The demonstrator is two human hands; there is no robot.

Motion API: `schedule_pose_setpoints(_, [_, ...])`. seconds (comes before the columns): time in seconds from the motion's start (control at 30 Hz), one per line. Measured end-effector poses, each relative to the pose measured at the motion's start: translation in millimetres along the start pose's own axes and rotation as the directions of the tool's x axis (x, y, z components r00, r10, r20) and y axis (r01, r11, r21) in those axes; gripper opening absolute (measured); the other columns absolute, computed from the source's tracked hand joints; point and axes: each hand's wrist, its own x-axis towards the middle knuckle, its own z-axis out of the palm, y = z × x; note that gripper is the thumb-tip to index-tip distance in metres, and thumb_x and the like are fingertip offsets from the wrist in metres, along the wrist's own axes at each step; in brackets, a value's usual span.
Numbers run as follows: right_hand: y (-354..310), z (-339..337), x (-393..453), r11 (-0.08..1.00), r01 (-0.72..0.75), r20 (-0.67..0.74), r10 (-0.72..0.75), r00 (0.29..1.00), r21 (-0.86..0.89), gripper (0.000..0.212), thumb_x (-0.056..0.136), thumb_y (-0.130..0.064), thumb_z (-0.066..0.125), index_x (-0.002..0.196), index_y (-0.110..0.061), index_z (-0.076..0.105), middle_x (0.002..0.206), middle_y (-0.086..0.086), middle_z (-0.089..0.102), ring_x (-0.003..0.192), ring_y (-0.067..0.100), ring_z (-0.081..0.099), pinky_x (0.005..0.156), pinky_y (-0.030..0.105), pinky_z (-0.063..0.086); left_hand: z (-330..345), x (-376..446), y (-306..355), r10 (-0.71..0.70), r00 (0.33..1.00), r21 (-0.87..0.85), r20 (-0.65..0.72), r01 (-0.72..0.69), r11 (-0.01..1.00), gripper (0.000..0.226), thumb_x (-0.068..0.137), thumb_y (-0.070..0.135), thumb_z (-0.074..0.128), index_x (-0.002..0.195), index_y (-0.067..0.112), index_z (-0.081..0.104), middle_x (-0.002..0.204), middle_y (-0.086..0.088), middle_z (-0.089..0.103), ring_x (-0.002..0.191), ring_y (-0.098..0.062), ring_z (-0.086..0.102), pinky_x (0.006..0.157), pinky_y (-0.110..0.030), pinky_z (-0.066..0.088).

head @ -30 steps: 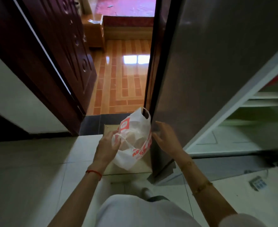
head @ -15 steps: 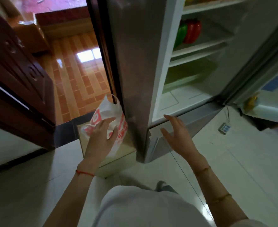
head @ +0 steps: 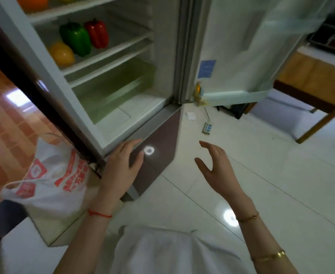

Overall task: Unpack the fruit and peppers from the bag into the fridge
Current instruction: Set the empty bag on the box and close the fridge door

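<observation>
The white plastic bag (head: 50,184) with red print rests on a low pale box at lower left, beside the fridge (head: 103,107). The fridge stands open. On a middle shelf sit a green pepper (head: 75,39), a red pepper (head: 97,33) and a yellow pepper (head: 62,54). An orange fruit (head: 32,1) shows on the shelf above. My left hand (head: 122,167) is empty, fingers spread, in front of the fridge's lower edge, just right of the bag. Over the floor tiles my right hand (head: 215,167) is open and empty.
The fridge door (head: 247,48) hangs open to the right. A pale green drawer (head: 115,88) fills the bottom of the fridge. A power strip (head: 207,128) and its cable lie on the white tiles. A wooden table (head: 310,84) stands at right. A doorway with orange tiles is at left.
The view has swung right from the bag to the open fridge. My left hand has let go of the bag and moved right; my right hand has moved right over the floor.
</observation>
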Motion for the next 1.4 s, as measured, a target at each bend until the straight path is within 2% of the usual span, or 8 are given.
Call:
schedule_pose_setpoints(0.3, [114.3, -107.2, -32.2, 0.988, -0.151, -0.163, 0.148, 0.975, -0.006, 0.047, 0.095, -0.03, 0.06, 0.138, -0.016, 0.048, 0.137, -0.003, 0.054, 0.131, 0.014, 0.044, 0.104, 0.017, 0.027, 97.7, 33.0, 128.3, 0.146, 0.987, -0.046, 0.073, -0.143, 0.989, 0.037, 0.095, 0.025, 0.055, 0.132, 0.019, 0.055, 0.132, 0.002, 0.058, 0.122, -0.013, 0.053, 0.103, -0.025, 0.041])
schedule_pose_setpoints(0.57, [176.9, -154.6, -2.7, 0.98, -0.198, -0.225, 0.195, 0.955, 0.007, 0.049, 0.096, -0.034, 0.057, 0.14, -0.018, 0.045, 0.14, -0.003, 0.051, 0.133, 0.013, 0.042, 0.105, 0.018, 0.027, 150.9, 84.2, 194.2, 0.231, 0.968, -0.087, 0.093, -0.224, 0.971, 0.039, 0.093, 0.025, 0.056, 0.132, 0.02, 0.055, 0.131, 0.003, 0.057, 0.122, -0.012, 0.052, 0.103, -0.023, 0.039])
schedule_pose_setpoints(0.67, [198.0, -173.3, 28.7, 0.981, -0.195, -0.255, 0.19, 0.948, 0.005, 0.049, 0.096, -0.034, 0.056, 0.141, -0.018, 0.044, 0.142, -0.003, 0.05, 0.134, 0.013, 0.041, 0.106, 0.019, 0.027, 170.0, 119.6, 216.5, 0.266, 0.962, -0.09, 0.065, -0.26, 0.961, 0.038, 0.094, 0.023, 0.057, 0.132, 0.018, 0.056, 0.132, 0.004, 0.056, 0.119, -0.002, 0.047, 0.102, -0.016, 0.034])
schedule_pose_setpoints(0.8, [225.3, -202.4, 79.5, 0.982, -0.187, -0.296, 0.18, 0.938, 0.004, 0.049, 0.096, -0.034, 0.056, 0.141, -0.016, 0.045, 0.142, 0.0, 0.05, 0.134, 0.015, 0.042, 0.108, 0.022, 0.029, 196.1, 176.4, 244.5, 0.33, 0.944, -0.071, 0.009, -0.328, 0.942, 0.037, 0.094, 0.02, 0.058, 0.13, 0.015, 0.056, 0.124, 0.0, 0.059, 0.113, -0.015, 0.054, 0.1, -0.028, 0.044])
schedule_pose_setpoints(0.93, [250.7, -237.6, 137.3, 0.987, -0.158, -0.34, 0.153, 0.928, 0.014, 0.049, 0.096, -0.033, 0.056, 0.14, -0.017, 0.044, 0.142, 0.001, 0.051, 0.133, 0.016, 0.043, 0.108, 0.026, 0.033, 221.3, 238.1, 277.6, 0.403, 0.912, -0.021, -0.081, -0.405, 0.914, 0.037, 0.094, 0.02, 0.057, 0.13, 0.013, 0.056, 0.128, -0.003, 0.059, 0.12, -0.018, 0.051, 0.105, -0.02, 0.034])
schedule_pose_setpoints(1.07, [276.1, -275.3, 200.4, 0.992, -0.126, -0.392, 0.121, 0.912, 0.012, 0.049, 0.096, -0.032, 0.056, 0.14, -0.015, 0.045, 0.141, 0.002, 0.052, 0.132, 0.017, 0.044, 0.107, 0.028, 0.034, 239.9, 297.2, 316.7, 0.468, 0.87, -0.01, -0.156, -0.475, 0.88, 0.038, 0.093, 0.017, 0.055, 0.13, 0.009, 0.056, 0.13, -0.006, 0.058, 0.121, -0.022, 0.051, 0.107, -0.035, 0.039])
schedule_pose_setpoints(1.2, [300.8, -308.1, 265.8, 0.996, -0.086, -0.438, 0.089, 0.894, 0.027, 0.049, 0.097, -0.032, 0.056, 0.141, -0.014, 0.044, 0.14, 0.001, 0.051, 0.132, 0.015, 0.044, 0.11, 0.034, 0.039, 254.5, 348.5, 352.6, 0.546, 0.811, 0.059, -0.211, -0.547, 0.835, 0.042, 0.092, 0.014, 0.056, 0.133, 0.007, 0.053, 0.133, -0.009, 0.056, 0.127, -0.024, 0.048, 0.112, -0.037, 0.036])
schedule_pose_setpoints(1.4, [327.1, -339.0, 346.3, 0.997, -0.057, -0.465, 0.073, 0.882, 0.048, 0.044, 0.1, -0.029, 0.049, 0.141, -0.012, 0.044, 0.139, 0.005, 0.052, 0.129, 0.017, 0.047, 0.109, 0.036, 0.04, 279.5, 402.6, 383.9, 0.582, 0.792, 0.137, -0.187, -0.565, 0.813, 0.047, 0.092, 0.013, 0.056, 0.138, 0.004, 0.048, 0.136, -0.012, 0.053, 0.129, -0.026, 0.046, 0.112, -0.045, 0.035])
